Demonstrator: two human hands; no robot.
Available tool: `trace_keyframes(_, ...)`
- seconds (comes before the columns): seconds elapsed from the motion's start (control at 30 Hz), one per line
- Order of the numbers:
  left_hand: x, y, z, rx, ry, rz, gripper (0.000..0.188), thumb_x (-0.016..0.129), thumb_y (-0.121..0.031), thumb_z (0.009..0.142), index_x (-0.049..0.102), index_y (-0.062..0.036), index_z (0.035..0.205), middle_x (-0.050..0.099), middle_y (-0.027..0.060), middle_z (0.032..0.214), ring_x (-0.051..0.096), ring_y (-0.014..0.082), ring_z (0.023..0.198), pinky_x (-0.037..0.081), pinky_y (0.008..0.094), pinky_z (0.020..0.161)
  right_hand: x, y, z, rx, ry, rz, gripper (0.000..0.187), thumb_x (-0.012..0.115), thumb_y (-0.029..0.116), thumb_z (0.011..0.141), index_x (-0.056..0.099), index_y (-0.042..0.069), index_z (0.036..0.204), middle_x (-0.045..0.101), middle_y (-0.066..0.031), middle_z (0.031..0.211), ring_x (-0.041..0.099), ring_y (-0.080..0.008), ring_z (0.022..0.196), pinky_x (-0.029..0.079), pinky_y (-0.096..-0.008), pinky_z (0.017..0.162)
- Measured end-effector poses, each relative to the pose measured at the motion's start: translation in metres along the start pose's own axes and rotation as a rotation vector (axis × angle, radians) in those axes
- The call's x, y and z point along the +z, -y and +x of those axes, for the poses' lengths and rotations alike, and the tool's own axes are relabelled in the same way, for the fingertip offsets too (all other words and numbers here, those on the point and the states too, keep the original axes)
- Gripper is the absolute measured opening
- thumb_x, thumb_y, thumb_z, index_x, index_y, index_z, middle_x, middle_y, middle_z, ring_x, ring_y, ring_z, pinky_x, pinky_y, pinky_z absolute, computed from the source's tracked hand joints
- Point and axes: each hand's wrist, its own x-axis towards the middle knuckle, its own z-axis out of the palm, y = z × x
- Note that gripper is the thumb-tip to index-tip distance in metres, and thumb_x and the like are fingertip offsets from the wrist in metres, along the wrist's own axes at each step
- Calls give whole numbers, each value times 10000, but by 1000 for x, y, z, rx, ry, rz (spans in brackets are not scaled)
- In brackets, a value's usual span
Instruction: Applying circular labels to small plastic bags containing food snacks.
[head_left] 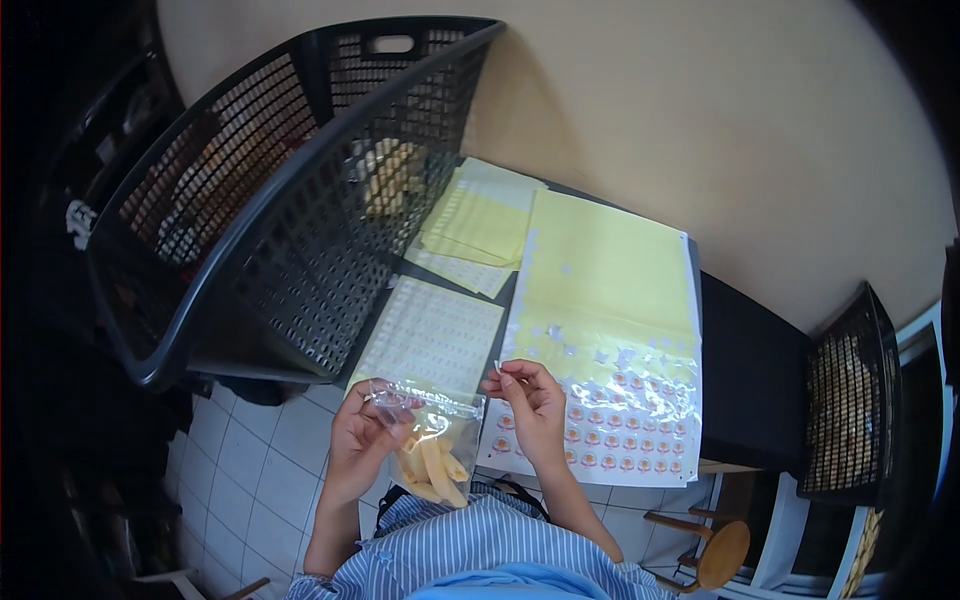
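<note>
My left hand [362,437] grips a clear zip bag [470,420] by its upper left side. Inside the bag lie several pale yellow stick-shaped snacks [430,468]. To the right of the bag's top edge, my right hand [532,402] is closed in a pinch on a small whitish piece that looks like a sticker. Beneath that hand spreads a large sticker sheet [612,270], its upper part bare yellow backing, with rows of round orange-and-pink stickers in its lower part. A smaller sheet of little white labels [432,335] lies just beyond the bag.
A big black plastic basket [290,200] stands at the left, with bagged snacks [390,175] showing through its mesh. More yellow backing sheets [480,225] lie beside it on the black tabletop [755,370]. Another basket [850,400] and a wooden stool [722,555] are at the right.
</note>
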Motion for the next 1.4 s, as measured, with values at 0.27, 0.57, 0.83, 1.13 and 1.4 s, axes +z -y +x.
trace_keyframes(0.27,25,6,88,-5,101,-38,374,516,36,853,392,-5,1204,596,136,1092,565,155,1039,440,266,891,-35,27,-4,-82,-222,78,346,578,-52,823,501,-13,1158,576,-51,869,604,-127,815,501,-249,757)
trace_keyframes(0.57,72,45,102,41,50,-177,275,526,15,864,430,-16,1120,601,118,1091,587,145,979,459,273,867,-50,48,-8,-215,-381,59,93,536,44,878,564,4,956,608,-66,859,603,-139,827,490,-259,718)
trace_keyframes(0.83,84,46,89,90,53,26,337,563,-3,850,436,27,1161,614,146,1098,576,145,1034,475,253,852,-28,64,-8,-339,-452,-288,73,594,39,821,649,-5,840,634,-58,832,539,-107,745,423,-231,696)
trace_keyframes(1.13,82,46,88,53,83,-44,320,533,-11,876,497,63,1185,612,150,1119,571,128,1023,470,238,842,16,59,13,-355,-315,-422,75,684,40,723,697,44,796,653,-43,702,550,-140,699,411,-268,695)
trace_keyframes(1.4,85,44,87,41,167,-63,341,398,-46,934,454,71,1250,543,191,1209,523,201,1118,409,312,964,18,57,24,-408,-311,-663,59,701,118,724,691,99,780,592,4,729,491,-148,740,326,-307,737)
